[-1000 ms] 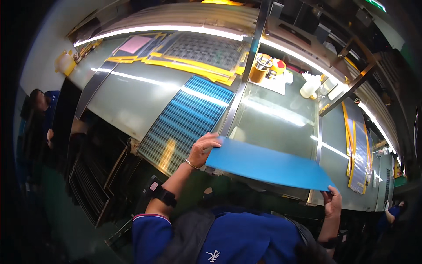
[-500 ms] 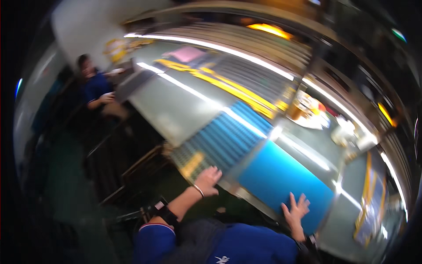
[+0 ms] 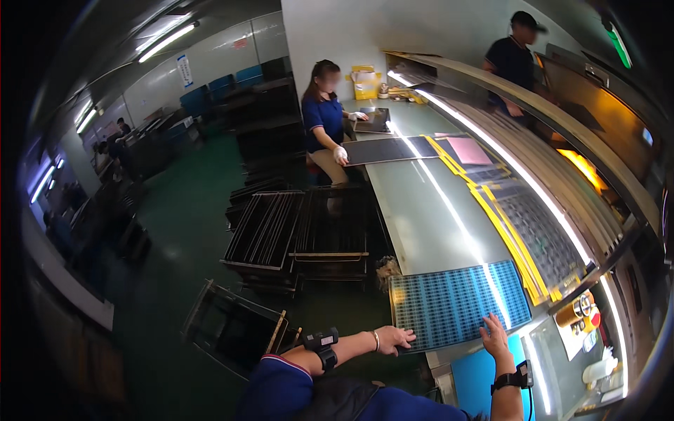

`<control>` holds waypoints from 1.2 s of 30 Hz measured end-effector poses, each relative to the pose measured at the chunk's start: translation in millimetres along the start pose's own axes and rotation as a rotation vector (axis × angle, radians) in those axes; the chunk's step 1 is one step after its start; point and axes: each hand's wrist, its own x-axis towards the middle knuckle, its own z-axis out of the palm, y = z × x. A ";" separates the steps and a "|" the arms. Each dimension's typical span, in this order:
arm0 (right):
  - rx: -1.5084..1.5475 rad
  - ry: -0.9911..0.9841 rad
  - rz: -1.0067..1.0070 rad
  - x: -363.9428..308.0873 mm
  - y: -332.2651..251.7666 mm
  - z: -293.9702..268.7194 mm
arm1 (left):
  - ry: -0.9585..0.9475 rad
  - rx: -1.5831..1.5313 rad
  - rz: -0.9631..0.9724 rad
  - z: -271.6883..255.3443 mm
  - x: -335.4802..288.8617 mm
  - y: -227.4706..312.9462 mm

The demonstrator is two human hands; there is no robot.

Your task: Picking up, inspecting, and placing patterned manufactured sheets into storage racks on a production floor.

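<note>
A blue panel with a dense dark grid pattern [image 3: 456, 305] lies flat on the light bench. My left hand [image 3: 395, 339] is at its near left corner, fingers stretched out over the edge. At its near right edge is my right hand [image 3: 496, 337], fingers extended and apart; whether the fingertips touch the panel I cannot tell. Neither hand is wrapped around anything. A plain blue sheet [image 3: 472, 379] lies on the bench just nearer than the panel, partly behind my right forearm.
A co-worker [image 3: 326, 119] in white gloves handles a dark panel [image 3: 393, 150] at the far bench. Yellow-edged sheets [image 3: 537, 224] lie along the right under a lit shelf. Metal racks [image 3: 263, 228] stand on the left floor. Another person [image 3: 516, 63] is beyond the shelf.
The view has swung, bringing more of the room's far side into sight. My right hand has gone from over the plain blue sheet to the patterned panel's edge; my left stays near its corner.
</note>
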 end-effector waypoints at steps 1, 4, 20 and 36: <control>-0.060 -0.030 0.003 3.1 5.9 7.5 | 0.045 -0.054 0.013 -0.5 -3.1 0.1; -0.075 -0.028 0.010 5.2 9.9 20.2 | 0.073 -0.041 0.010 -5.6 -2.4 9.0; -0.139 -0.135 -0.157 9.3 9.0 4.2 | 0.251 -0.073 -0.095 -40.8 -7.8 29.6; -0.200 -0.224 -0.034 8.7 -5.8 0.3 | 0.143 0.149 0.072 -25.3 -14.8 -3.9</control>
